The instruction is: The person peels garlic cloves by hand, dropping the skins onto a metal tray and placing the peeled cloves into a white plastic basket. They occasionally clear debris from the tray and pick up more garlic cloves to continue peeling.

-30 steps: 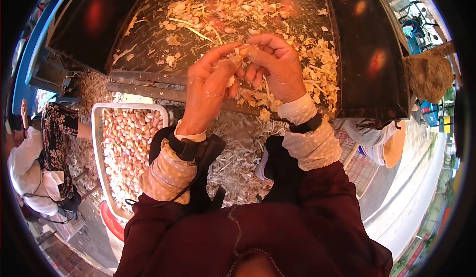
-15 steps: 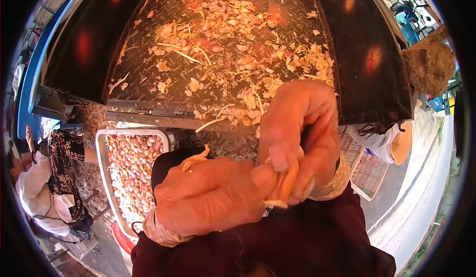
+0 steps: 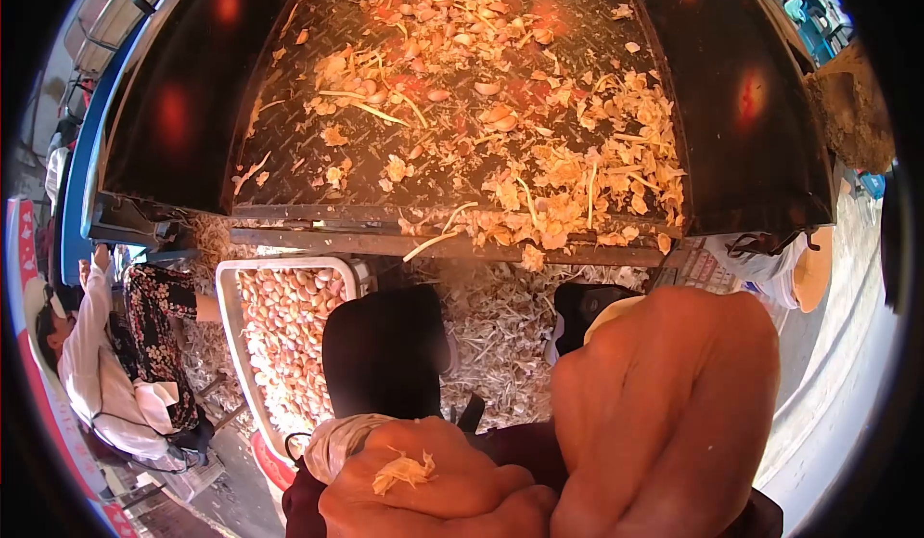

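Where the two hands meet low and close to the head camera, the left hand (image 3: 433, 495) is curled under and the right hand (image 3: 664, 413) arches beside it, touching. Their fingers are turned away, so I cannot tell whether either grips anything. A flake of garlic skin (image 3: 402, 471) lies on the back of the left hand. Beyond them, a white tray (image 3: 231, 319) full of peeled cloves (image 3: 289, 336) stands below the metal bench (image 3: 289, 167), which is strewn with garlic scraps (image 3: 539, 182). Pale peelings (image 3: 500, 317) cover the ground. Another person (image 3: 106, 374) sits at the left.
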Motion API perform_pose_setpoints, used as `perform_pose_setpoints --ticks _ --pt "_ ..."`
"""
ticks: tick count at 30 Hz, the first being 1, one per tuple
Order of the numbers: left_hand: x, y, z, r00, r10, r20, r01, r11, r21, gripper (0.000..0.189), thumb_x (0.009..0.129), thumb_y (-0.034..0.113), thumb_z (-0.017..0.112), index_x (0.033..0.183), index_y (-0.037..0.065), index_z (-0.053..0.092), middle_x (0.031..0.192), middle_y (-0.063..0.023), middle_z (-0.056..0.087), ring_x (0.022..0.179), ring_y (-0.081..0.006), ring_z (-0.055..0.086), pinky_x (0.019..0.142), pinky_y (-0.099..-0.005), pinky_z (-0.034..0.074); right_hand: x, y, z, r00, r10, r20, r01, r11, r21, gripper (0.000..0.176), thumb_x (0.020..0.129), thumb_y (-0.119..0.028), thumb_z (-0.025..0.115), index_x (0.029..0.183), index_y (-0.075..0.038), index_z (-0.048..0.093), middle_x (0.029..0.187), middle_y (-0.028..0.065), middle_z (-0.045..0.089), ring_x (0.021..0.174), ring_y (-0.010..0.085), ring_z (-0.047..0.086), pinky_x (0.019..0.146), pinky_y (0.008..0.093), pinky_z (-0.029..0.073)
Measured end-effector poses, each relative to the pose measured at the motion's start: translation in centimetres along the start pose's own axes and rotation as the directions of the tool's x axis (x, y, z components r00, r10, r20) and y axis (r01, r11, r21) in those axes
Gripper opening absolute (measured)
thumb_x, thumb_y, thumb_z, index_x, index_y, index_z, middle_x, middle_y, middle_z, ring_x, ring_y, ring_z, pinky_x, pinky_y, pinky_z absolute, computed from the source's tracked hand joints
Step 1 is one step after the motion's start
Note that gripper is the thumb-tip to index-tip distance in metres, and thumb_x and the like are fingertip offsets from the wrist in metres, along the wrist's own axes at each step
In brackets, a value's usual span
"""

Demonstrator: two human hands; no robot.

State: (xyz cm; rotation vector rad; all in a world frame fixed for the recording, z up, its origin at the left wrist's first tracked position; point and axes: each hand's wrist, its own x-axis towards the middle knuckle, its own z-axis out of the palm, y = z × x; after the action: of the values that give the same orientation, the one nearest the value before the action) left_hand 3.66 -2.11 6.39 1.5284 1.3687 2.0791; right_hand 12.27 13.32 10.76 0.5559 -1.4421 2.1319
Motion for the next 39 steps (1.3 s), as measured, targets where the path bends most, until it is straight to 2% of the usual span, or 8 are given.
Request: perform_pose_setpoints --ticks 3,6,8,18,30,32,36,39 --pt "0.2 -0.6 0.0 0.995 -0.061 -0.081 0.059 0.998 -0.032 0.025 0.089 0.010 0.064 0.111 -0.002 0.062 0.082 -0.0104 0.066 0.055 -0.0090 0.056 0.047 -0.0198 0.042 -0.1 0.0 0.1 1.000 -0.004 0.004 0.004 0.995 -0.096 0.012 0.081 -0.002 0.070 0.090 0.003 0.064 0.066 0.0118 0.066 0.045 0.0121 0.060 0.038 0.0183 0.040" --pt "0.4 -1.4 0.0 0.979 -0.132 -0.157 0.117 0.988 -0.096 0.024 0.091 0.010 0.062 0.112 -0.002 0.062 0.083 -0.0092 0.067 0.056 -0.0062 0.055 0.048 -0.0181 0.043 0.4 0.1 -2.5 0.845 0.529 -0.076 -0.529 0.849 0.023 0.020 0.083 0.003 0.064 0.102 0.006 0.060 0.082 0.0136 0.068 0.051 0.0120 0.063 0.041 0.0197 0.047" --pt "1.1 -2.5 0.0 0.831 -0.496 -0.251 0.439 0.862 -0.252 0.019 0.092 0.009 0.059 0.108 -0.002 0.060 0.082 -0.0093 0.065 0.052 -0.0049 0.050 0.045 -0.0177 0.037 1.4 1.0 -2.8 0.780 0.608 -0.147 -0.623 0.775 -0.107 0.019 0.085 0.002 0.062 0.104 0.005 0.060 0.080 0.0106 0.067 0.051 0.0107 0.063 0.041 0.0192 0.047" --pt "1.7 -6.7 -2.2 0.614 -0.787 -0.064 0.618 0.529 -0.581 0.025 0.090 0.003 0.056 0.114 -0.003 0.058 0.080 -0.0085 0.063 0.052 -0.0055 0.050 0.045 -0.0164 0.033 0.4 6.1 -4.9 0.809 0.514 -0.284 -0.587 0.711 -0.387 0.025 0.087 -0.008 0.056 0.107 0.000 0.067 0.063 0.0015 0.062 0.053 0.0076 0.060 0.046 0.0199 0.047" --pt "-2.0 -6.4 -3.7 0.643 -0.720 -0.262 0.453 0.633 -0.627 0.012 0.093 0.014 0.060 0.095 0.003 0.059 0.071 -0.0050 0.061 0.047 -0.0080 0.049 0.040 -0.0183 0.034 -0.8 10.9 -1.6 0.971 0.079 -0.227 -0.229 0.599 -0.767 0.012 0.078 -0.006 0.065 0.078 0.001 0.055 0.061 0.0073 0.062 0.053 0.0142 0.061 0.050 0.0274 0.047" --pt "-3.0 -5.0 -4.5 0.587 -0.734 -0.343 0.519 0.666 -0.536 0.015 0.096 0.020 0.057 0.093 0.005 0.057 0.070 -0.0048 0.060 0.043 -0.0076 0.046 0.037 -0.0177 0.031 0.4 10.6 -0.1 0.806 0.537 -0.248 -0.590 0.700 -0.403 0.011 0.077 -0.006 0.065 0.080 0.001 0.056 0.062 0.0116 0.061 0.055 0.0225 0.064 0.052 0.0314 0.049" --pt "-8.5 -2.1 -11.6 0.428 -0.812 -0.398 0.439 0.571 -0.694 0.022 0.099 0.030 0.051 0.098 0.008 0.057 0.072 -0.0033 0.060 0.043 -0.0065 0.047 0.031 -0.0158 0.025 0.6 18.5 5.2 0.994 0.089 0.065 -0.033 0.803 -0.595 0.013 0.079 -0.008 0.063 0.085 -0.001 0.055 0.073 0.0122 0.062 0.064 0.0296 0.063 0.056 0.0364 0.049" --pt "-11.7 0.3 -15.4 0.210 -0.788 -0.579 0.424 0.607 -0.672 0.027 0.098 0.035 0.050 0.101 0.009 0.058 0.083 -0.0047 0.062 0.062 -0.0127 0.059 0.049 -0.0227 0.045 -0.2 23.9 11.1 0.944 0.245 0.219 -0.060 0.785 -0.616 0.028 0.075 -0.013 0.068 0.095 -0.002 0.052 0.090 0.0174 0.059 0.081 0.0378 0.060 0.069 0.0443 0.049"
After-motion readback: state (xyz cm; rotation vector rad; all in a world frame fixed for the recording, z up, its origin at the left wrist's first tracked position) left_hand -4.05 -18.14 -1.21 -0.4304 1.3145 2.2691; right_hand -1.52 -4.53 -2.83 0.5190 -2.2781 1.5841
